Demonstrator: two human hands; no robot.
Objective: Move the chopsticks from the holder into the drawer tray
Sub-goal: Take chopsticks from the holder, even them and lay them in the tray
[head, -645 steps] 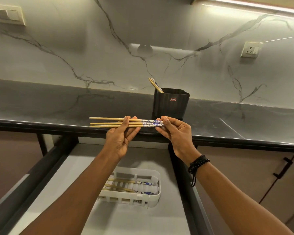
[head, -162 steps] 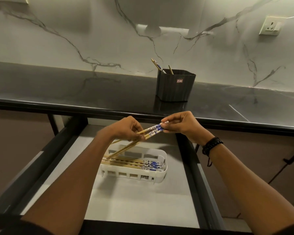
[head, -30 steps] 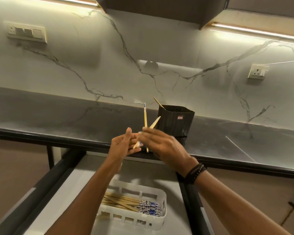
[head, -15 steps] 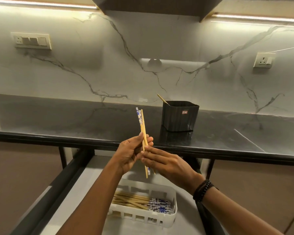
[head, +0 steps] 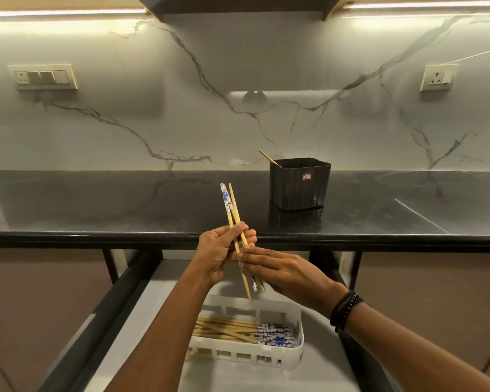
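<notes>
Both my hands hold a small bunch of wooden chopsticks (head: 230, 206) nearly upright over the counter's front edge. My left hand (head: 219, 254) grips them mid-shaft, and my right hand (head: 275, 268) pinches their lower part. One has its blue-and-white end up, another has it down. The black holder (head: 300, 183) stands on the counter behind, with one chopstick (head: 268, 157) leaning out of its left corner. Below, the white slotted tray (head: 297, 349) in the open drawer holds several chopsticks (head: 238, 331) lying flat.
The dark counter (head: 125, 205) runs across the view with a marble backsplash behind. The open drawer (head: 142, 321) has black side rails and a pale floor. Wall sockets (head: 44, 77) sit left and right. A cabinet handle is hidden at right.
The view has tilted slightly. The chopsticks stay nearly upright in both hands, and my right hand has slid a little lower along them.
</notes>
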